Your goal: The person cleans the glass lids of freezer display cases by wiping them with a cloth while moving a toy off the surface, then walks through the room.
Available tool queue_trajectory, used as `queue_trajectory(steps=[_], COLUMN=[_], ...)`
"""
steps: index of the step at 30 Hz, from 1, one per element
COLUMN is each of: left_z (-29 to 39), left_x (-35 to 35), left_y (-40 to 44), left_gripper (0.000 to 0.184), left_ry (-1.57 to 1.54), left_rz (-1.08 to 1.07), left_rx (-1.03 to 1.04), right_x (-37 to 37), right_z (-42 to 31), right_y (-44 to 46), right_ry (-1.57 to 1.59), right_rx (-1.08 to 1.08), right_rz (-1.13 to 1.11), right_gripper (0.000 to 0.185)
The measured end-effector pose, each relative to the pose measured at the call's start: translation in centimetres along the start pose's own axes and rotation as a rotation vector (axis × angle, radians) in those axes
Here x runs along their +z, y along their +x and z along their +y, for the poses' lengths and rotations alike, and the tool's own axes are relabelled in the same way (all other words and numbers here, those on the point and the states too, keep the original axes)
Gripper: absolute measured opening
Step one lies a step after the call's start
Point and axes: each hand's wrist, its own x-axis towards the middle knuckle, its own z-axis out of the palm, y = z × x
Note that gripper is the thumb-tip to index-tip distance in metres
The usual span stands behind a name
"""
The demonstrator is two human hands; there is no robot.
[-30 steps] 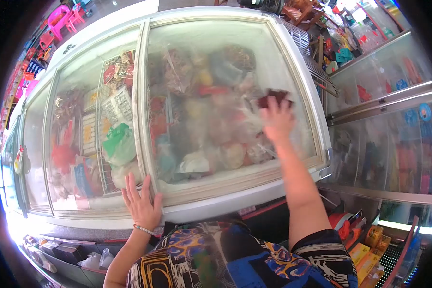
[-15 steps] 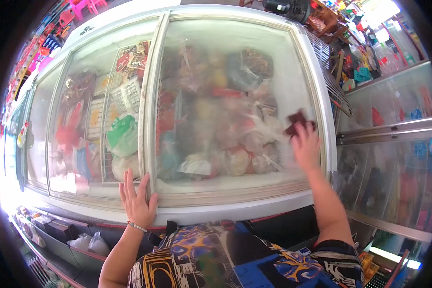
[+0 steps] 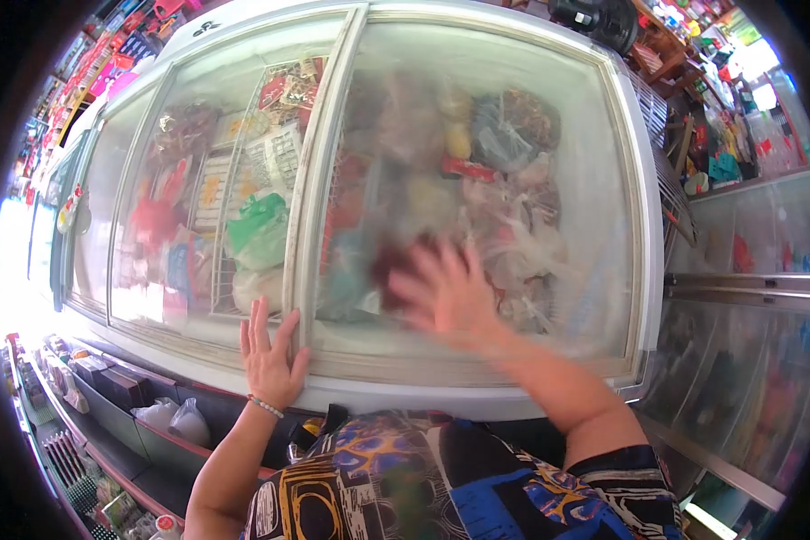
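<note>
A chest freezer with a sliding glass lid (image 3: 589,153) lies before me, its right pane fogged. My right hand (image 3: 454,292) is on the lower middle of that pane, its fingers spread over a dark red cloth (image 3: 392,265) against the glass. The hand and cloth are blurred. My left hand (image 3: 273,362) rests flat, fingers stretched, on the lid's front frame near the upright divider (image 3: 308,207); it holds nothing. Under the glass, bagged goods show, among them a green plastic bag (image 3: 257,232) in a wire basket and a dark bundle (image 3: 516,130).
A black fan (image 3: 597,18) stands beyond the far right corner. Wire racks (image 3: 673,193) lean along the right side, beside another glass-topped cabinet (image 3: 738,351). A dark shelf trough (image 3: 153,441) with white plastic bags (image 3: 189,423) runs along the front left.
My right hand has swept the cloth left across the glass, from the right edge to the middle. My left hand stays on the frame. The head view has shifted slightly.
</note>
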Motion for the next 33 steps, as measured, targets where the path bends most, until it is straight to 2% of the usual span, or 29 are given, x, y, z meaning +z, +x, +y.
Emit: queue_trajectory(steps=[2,3,5,6,8,9,10,11,13,15,16,19,22,25,29,31,33], left_z=[-0.1,-0.2,-0.1,-0.1,-0.2,-0.3,-0.3,-0.3,-0.2,-0.2,-0.2,-0.4,-0.5,-0.8,-1.2,-1.4,-1.6], left_x=[0.0,-0.1,-0.3,-0.3,-0.2,-0.2,-0.2,-0.2,-0.4,-0.5,-0.5,-0.2,-0.1,0.2,0.5,0.8,1.0], left_y=[0.1,0.0,0.0,0.0,0.0,0.0,0.0,0.0,0.0,-0.1,-0.1,-0.1,0.0,-0.2,-0.3,-0.3,-0.4], left_gripper=[0.059,0.059,0.059,0.059,0.058,0.058,0.059,0.059,0.059,0.058,0.058,0.059,0.063,0.066,0.067,0.065,0.064], left_ry=[-0.005,-0.007,-0.02,-0.028,-0.035,-0.035,-0.037,-0.037,-0.037,-0.028,-0.023,-0.043,-0.073,-0.111,-0.143,-0.182,-0.184], left_rz=[0.012,0.017,0.007,0.0,0.002,0.008,0.014,0.015,0.013,0.001,-0.002,0.027,0.061,0.076,0.085,0.109,0.11], left_rx=[0.009,0.011,-0.008,-0.013,-0.018,-0.023,-0.025,-0.026,-0.026,-0.02,-0.017,-0.025,-0.025,-0.023,-0.012,-0.008,-0.019], right_x=[-0.5,-1.8,-4.6,-3.8,-5.6,-5.0,-4.4,-4.7,-4.6,-4.2,-3.7,-2.5,2.3,4.5,3.9,5.2,6.0], right_z=[-2.2,-1.4,2.7,6.7,13.5,18.9,23.5,25.3,28.7,28.9,28.0,20.3,11.7,3.4,-5.3,-8.7,-11.3], right_y=[-4.5,-5.8,-7.1,-8.3,-8.9,-9.7,-9.6,-7.7,-3.0,2.9,6.2,14.5,17.4,14.6,7.1,3.6,1.0], right_ry=[0.185,0.258,0.06,0.036,-0.198,-0.212,-0.353,-0.42,-0.408,-0.353,-0.322,-0.281,-0.314,-0.189,0.062,0.249,0.385], right_rx=[-0.142,-0.134,-0.034,0.035,0.37,0.496,0.67,0.968,1.278,1.369,1.324,0.985,0.541,0.205,-0.09,-0.243,-0.362], right_rz=[-0.082,-0.129,-0.127,0.032,0.124,0.205,0.227,0.216,0.216,0.192,0.201,0.126,0.193,0.271,0.06,-0.069,-0.074], right_gripper=[0.054,0.05,0.052,0.052,0.054,0.054,0.053,0.054,0.063,0.066,0.065,0.057,0.053,0.05,0.056,0.049,0.04])
